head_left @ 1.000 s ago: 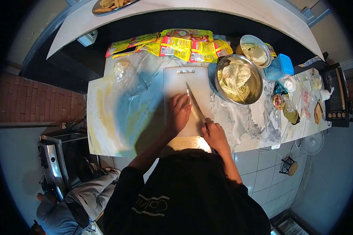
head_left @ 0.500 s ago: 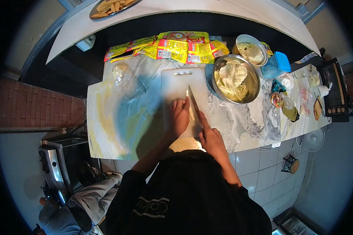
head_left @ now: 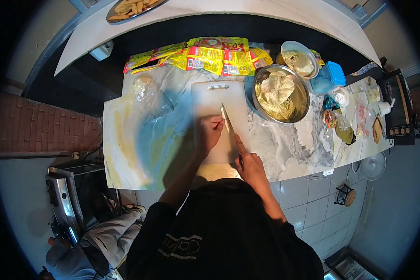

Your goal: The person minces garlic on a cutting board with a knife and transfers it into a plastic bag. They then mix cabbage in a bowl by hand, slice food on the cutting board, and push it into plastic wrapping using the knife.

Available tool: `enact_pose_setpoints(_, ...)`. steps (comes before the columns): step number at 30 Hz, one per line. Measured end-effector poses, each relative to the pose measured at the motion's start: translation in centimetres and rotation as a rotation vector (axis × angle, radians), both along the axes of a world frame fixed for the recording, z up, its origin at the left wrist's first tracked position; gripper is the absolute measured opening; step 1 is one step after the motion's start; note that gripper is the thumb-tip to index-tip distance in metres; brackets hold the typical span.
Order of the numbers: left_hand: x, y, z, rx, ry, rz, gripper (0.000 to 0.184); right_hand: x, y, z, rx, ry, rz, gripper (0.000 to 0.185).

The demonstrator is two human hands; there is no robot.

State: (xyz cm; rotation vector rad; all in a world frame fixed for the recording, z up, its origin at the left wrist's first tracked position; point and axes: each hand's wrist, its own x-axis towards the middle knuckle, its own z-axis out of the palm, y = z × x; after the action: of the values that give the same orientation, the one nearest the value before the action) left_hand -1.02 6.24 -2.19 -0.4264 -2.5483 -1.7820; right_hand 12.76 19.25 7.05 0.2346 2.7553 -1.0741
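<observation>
A white cutting board [head_left: 210,100] lies on the marble-patterned table. My right hand [head_left: 252,167] is closed around the handle of a knife [head_left: 230,125], whose blade points away from me across the board. Left of the blade, my left hand [head_left: 211,133] rests over the board with its fingers curled in and the fingertips close to the steel. A small pale piece [head_left: 222,112] shows just past those fingertips, beside the blade. What the left fingers hold is too small and covered to make out.
Right of the board stand a steel bowl [head_left: 304,100] of cabbage, a clear tub [head_left: 297,59] and a blue-lidded container [head_left: 333,74]. Yellow noodle packets [head_left: 210,58] line the back. A plastic bag [head_left: 149,95] lies at left. Another person [head_left: 98,245] is low at left.
My left hand has turned and drawn slightly left, its fingers more folded. The knife tip has shifted a little left, and the blade lies closer to the fingers.
</observation>
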Motion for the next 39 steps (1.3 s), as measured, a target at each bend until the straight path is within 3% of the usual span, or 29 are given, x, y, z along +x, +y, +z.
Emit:
enact_pose_setpoints(2,-0.5,-0.3,-0.8,0.017,-0.112,0.010,0.018,-0.1,0.0,-0.1,-0.016,-0.001,-0.008,0.079)
enact_pose_setpoints(14,-0.7,-0.6,-0.1,0.012,-0.221,0.014,0.021,-0.5,-0.4,1.2,0.009,-0.013,-0.002,0.081)
enact_pose_setpoints(39,-0.8,-0.4,-1.1,0.060,-0.206,0.019,0.020,-1.0,-0.7,1.6,0.056,-0.120,0.057,0.079)
